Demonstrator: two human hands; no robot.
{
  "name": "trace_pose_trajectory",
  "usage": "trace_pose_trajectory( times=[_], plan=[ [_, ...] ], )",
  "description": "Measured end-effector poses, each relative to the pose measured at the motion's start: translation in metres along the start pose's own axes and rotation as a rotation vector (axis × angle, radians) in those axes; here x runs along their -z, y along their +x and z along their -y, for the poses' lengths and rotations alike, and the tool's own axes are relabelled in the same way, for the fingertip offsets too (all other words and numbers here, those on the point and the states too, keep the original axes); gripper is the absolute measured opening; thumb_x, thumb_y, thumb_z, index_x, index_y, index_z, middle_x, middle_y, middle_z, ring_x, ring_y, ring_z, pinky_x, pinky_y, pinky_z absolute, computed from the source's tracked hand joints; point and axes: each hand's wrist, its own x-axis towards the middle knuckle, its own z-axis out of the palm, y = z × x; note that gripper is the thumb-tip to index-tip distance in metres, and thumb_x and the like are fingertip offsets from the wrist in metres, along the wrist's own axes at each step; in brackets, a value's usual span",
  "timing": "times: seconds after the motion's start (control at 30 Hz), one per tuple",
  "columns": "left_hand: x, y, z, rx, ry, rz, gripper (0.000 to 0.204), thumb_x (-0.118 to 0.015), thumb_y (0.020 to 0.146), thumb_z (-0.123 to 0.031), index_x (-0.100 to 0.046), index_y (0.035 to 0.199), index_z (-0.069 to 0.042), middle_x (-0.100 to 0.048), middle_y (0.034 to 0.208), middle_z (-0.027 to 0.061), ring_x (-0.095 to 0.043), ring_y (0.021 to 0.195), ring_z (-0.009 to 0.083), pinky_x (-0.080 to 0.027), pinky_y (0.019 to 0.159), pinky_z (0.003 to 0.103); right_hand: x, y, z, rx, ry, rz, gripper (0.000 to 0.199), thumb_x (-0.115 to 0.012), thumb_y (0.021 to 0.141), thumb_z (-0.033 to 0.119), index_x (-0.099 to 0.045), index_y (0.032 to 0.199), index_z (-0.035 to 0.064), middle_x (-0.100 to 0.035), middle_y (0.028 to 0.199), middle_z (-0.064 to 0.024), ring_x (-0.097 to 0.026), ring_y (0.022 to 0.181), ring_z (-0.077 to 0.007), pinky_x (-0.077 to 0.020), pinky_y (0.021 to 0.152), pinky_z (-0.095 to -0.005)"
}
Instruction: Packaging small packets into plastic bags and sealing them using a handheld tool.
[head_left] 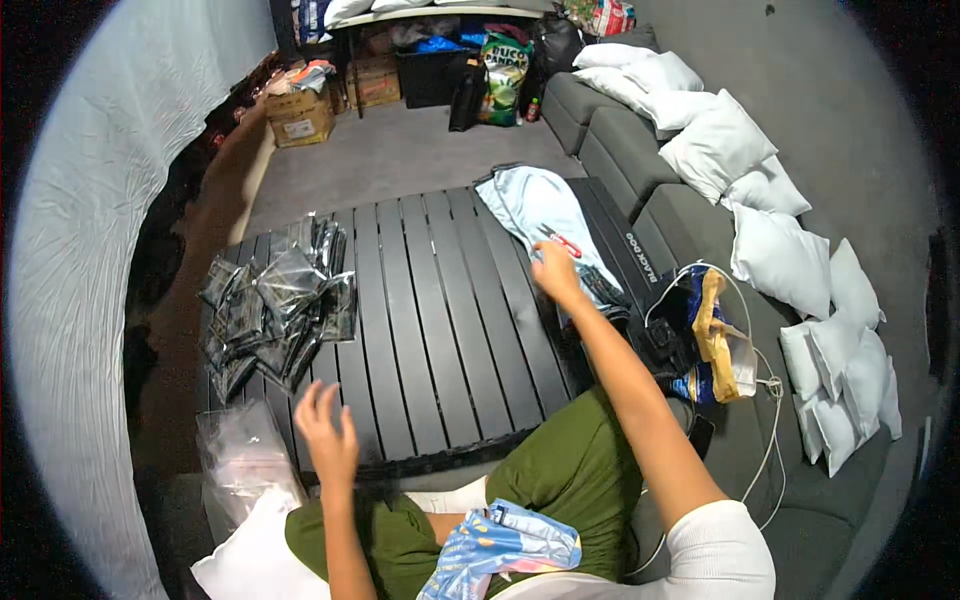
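My left hand is raised, fingers spread and holding nothing, near the table's front edge. Beyond it lies a heap of small clear plastic packets with dark contents. Clear plastic bags rest just left of that hand. Over on the right, my right hand has its fingers curled beside red-handled scissors; whether it grips something is hidden. The scissors lie on a folded light blue cloth. A dark bundle sits at the cloth's near end.
The black slatted table stands before me. A blue patterned pouch rests on my lap. Right of the table are a yellow and blue bag, a white cable and a grey sofa with white pillows. A cardboard box stands far left.
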Motion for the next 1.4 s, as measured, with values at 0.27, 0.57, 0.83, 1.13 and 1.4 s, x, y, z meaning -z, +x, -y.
trace_pose_trajectory(
  times=[0.27,0.57,0.83,1.13,1.4],
  plan=[
    [-0.060,-0.015,-0.075,-0.250,-0.194,0.398,0.032,-0.058,0.073,-0.005,-0.055,0.105,-0.010,-0.045,0.121,0.0111,-0.038,0.113,0.0326,-0.033,0.095,0.041,-0.014,0.006,-0.075,-0.250,-0.121,-0.096,0.039,-0.055,0.071,0.017,-0.051,0.107,0.0018,-0.055,0.100,-0.0214,-0.051,0.094,-0.0393,-0.0406,0.081,-0.0443],
    [-0.112,-0.046,-0.087,-0.016,-0.394,0.519,0.022,-0.055,0.081,-0.011,-0.057,0.102,-0.005,-0.053,0.111,0.0125,-0.046,0.107,0.0289,-0.036,0.091,0.036,0.046,0.020,-0.111,-0.301,0.073,0.431,0.018,-0.055,0.068,0.014,-0.055,0.076,-0.0023,-0.059,0.077,-0.0208,-0.059,0.074,-0.0308,-0.0435,0.065,-0.0382],
    [-0.261,0.051,-0.198,-0.346,-0.646,0.430,0.040,-0.055,0.080,-0.015,-0.045,0.116,-0.001,-0.046,0.120,0.0173,-0.042,0.115,0.0312,-0.033,0.095,0.035,0.061,-0.014,-0.109,-0.468,0.406,0.312,0.026,-0.070,0.070,0.022,-0.050,0.067,0.0054,-0.042,0.058,0.0033,-0.037,0.055,-0.0074,-0.0326,0.050,-0.0252],
    [-0.306,0.044,-0.226,-0.250,-0.524,0.434,0.053,-0.062,0.071,-0.011,-0.041,0.119,-0.002,-0.048,0.110,0.0179,-0.045,0.102,0.0343,-0.036,0.089,0.040,0.061,-0.016,-0.106,-0.490,0.528,0.145,0.021,-0.066,0.065,0.006,-0.045,0.063,0.0054,-0.044,0.058,0.0028,-0.040,0.055,-0.0071,-0.0356,0.051,-0.0244],
    [-0.302,0.030,-0.211,-0.234,-0.655,0.315,0.036,-0.055,0.070,-0.005,-0.050,0.105,-0.003,-0.051,0.106,0.0152,-0.044,0.107,0.0324,-0.036,0.092,0.038,0.085,-0.016,-0.084,-0.219,0.287,0.680,0.036,-0.076,0.057,0.027,-0.060,0.073,-0.0003,-0.061,0.067,-0.0139,-0.058,0.061,-0.0209,-0.0445,0.058,-0.0311]
  ],
)
